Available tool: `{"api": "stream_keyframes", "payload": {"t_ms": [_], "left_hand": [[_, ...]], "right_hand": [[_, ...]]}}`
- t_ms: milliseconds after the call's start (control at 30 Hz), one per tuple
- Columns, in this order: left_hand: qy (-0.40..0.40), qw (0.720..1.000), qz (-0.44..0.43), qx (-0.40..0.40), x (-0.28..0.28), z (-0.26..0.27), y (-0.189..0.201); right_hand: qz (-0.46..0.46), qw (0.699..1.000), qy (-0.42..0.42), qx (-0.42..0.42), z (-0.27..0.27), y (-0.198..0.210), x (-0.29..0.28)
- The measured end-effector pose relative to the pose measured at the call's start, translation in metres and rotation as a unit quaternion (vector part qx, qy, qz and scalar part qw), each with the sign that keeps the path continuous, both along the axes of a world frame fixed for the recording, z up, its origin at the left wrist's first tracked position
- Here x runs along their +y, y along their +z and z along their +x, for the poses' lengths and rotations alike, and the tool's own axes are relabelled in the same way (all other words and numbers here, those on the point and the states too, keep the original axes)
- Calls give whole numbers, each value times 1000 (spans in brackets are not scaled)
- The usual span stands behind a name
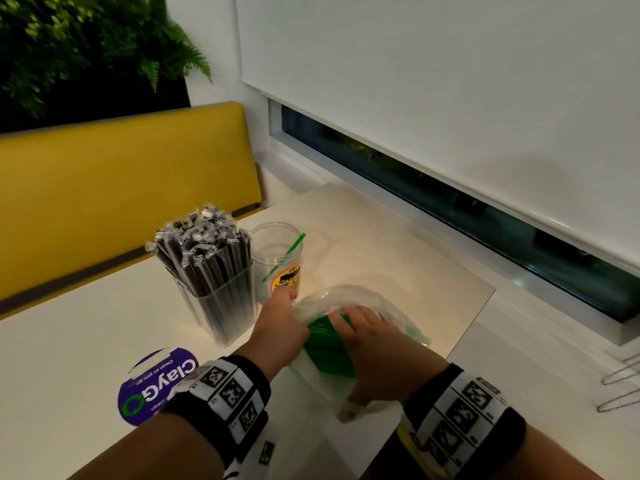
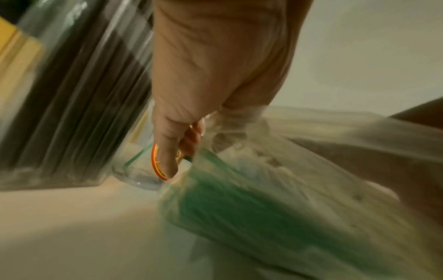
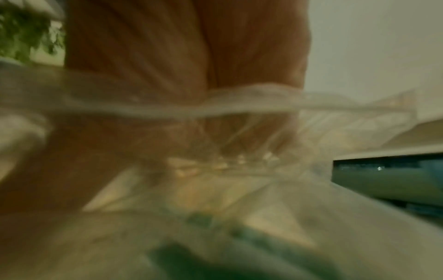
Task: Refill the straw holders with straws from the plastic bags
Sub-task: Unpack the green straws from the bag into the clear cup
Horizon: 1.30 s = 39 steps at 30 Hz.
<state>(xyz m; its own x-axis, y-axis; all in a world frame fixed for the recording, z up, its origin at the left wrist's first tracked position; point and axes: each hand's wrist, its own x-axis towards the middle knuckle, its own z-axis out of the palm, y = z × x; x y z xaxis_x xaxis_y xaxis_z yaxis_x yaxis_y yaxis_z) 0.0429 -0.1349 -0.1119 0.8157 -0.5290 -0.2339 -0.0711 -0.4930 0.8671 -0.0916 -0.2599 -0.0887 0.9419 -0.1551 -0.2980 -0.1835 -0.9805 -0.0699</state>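
Observation:
A clear plastic bag of green straws lies on the white table in front of me. My left hand pinches the bag's near-left edge between thumb and fingers. My right hand curls down over the bag's top, and the plastic creases gather at its fingertips. Behind my left hand stands a clear jar holding one green straw. To its left, a clear holder is packed with wrapped black straws. In the left wrist view the bag is blurred.
A purple round sticker lies on the table near my left wrist. A yellow bench back runs behind the table, with a plant wall above it. A window sill and dark window strip line the right side. Wire loops sit at far right.

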Motion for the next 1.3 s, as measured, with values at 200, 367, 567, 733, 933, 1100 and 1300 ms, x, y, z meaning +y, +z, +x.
{"api": "stream_keyframes", "payload": {"t_ms": [200, 367, 567, 733, 933, 1100, 1300], "left_hand": [[75, 959, -65, 265, -4, -2, -11], [153, 903, -136, 378, -4, 8, -8], [90, 920, -155, 348, -11, 14, -16], [94, 932, -194, 293, -11, 15, -21], [-16, 981, -121, 152, 7, 19, -19], [-115, 989, -42, 80, 19, 23, -24], [-105, 992, -49, 44, 17, 22, -36]], "right_hand": [[2, 999, -47, 17, 2, -12, -6], [230, 966, -31, -111, 29, 9, 1], [110, 988, 53, -98, 52, -16, 13], [11, 999, 24, -29, 55, -23, 21], [34, 993, -34, -106, 51, -30, 8], [68, 996, -32, -56, 45, -9, 1], [173, 985, 12, 4, 49, 13, 2]]}}
